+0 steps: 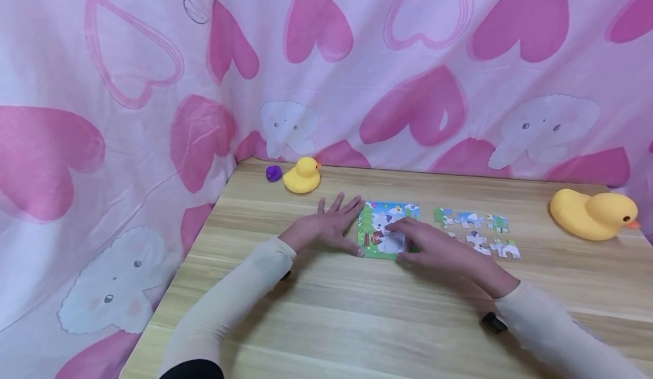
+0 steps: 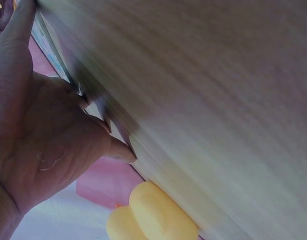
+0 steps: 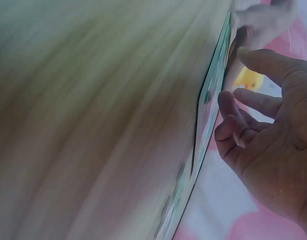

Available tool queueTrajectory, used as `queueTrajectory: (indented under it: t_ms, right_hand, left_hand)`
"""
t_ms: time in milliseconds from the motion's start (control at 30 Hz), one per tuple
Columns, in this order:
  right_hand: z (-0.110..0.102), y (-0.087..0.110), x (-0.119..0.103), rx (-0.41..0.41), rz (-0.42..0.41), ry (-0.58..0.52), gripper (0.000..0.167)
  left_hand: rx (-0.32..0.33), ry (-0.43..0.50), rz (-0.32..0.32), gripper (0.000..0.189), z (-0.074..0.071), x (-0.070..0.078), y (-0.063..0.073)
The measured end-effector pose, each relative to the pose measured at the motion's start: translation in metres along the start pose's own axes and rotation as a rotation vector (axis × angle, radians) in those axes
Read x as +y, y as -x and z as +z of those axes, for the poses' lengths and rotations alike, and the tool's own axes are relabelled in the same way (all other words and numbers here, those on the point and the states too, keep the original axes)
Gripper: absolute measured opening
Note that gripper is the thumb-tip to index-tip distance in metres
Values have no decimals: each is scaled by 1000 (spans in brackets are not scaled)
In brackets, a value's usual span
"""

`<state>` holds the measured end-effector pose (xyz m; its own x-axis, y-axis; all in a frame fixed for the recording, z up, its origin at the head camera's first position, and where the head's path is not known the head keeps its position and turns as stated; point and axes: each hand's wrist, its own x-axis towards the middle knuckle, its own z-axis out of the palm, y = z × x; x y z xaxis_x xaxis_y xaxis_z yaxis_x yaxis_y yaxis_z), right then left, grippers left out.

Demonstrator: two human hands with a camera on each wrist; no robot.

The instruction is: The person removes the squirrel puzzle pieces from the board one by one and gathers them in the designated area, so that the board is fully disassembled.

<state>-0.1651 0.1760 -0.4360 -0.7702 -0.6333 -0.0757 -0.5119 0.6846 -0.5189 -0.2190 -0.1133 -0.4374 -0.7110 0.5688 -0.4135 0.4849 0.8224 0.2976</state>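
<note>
A small square jigsaw puzzle [image 1: 377,242] with a cartoon animal, green trees and blue sky lies flat on the table. Along its left side my left hand [image 1: 330,224] rests on the table, fingers spread and thumb at the lower left corner. My right hand [image 1: 436,246] is over the puzzle's right part, index finger stretched toward the picture and covering some of it. The right wrist view shows this hand [image 3: 276,135] with its other fingers loosely bent and nothing gripped. Loose jigsaw pieces [image 1: 469,219] lie in two rows right of the puzzle, partly hidden behind the right hand.
A yellow toy duck [image 1: 302,177] and a small purple one [image 1: 274,173] sit at the table's back left. On the far right stands a larger yellow duck [image 1: 592,214]. A pink heart-patterned curtain [image 1: 326,84] hangs behind the wooden table [image 1: 357,322] and along its left.
</note>
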Motion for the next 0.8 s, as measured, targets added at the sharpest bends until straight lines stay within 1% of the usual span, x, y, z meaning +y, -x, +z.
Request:
queueTrajectory:
  t_ms: [100, 167, 233, 333, 600, 800]
  right_hand:
    - [5, -7, -9, -23, -1, -43, 59]
    - [8, -12, -13, -24, -9, -57, 56]
    - [11, -16, -16, -16, -7, -49, 57]
    - [15, -23, -19, 7, -25, -32, 57]
    - [21, -33, -23, 14, 54, -41, 56]
    - [23, -38, -22, 20, 61, -43, 53]
  left_hand:
    - [0, 8, 7, 129, 0, 0, 1]
    - [1, 12, 13, 128, 0, 0, 2]
    - [3, 12, 18, 128, 1, -1, 2]
    - [6, 5, 18, 128, 1, -1, 1]
    - [-1, 12, 8, 127, -1, -1, 2]
    - [1, -2, 9, 127, -1, -1, 2]
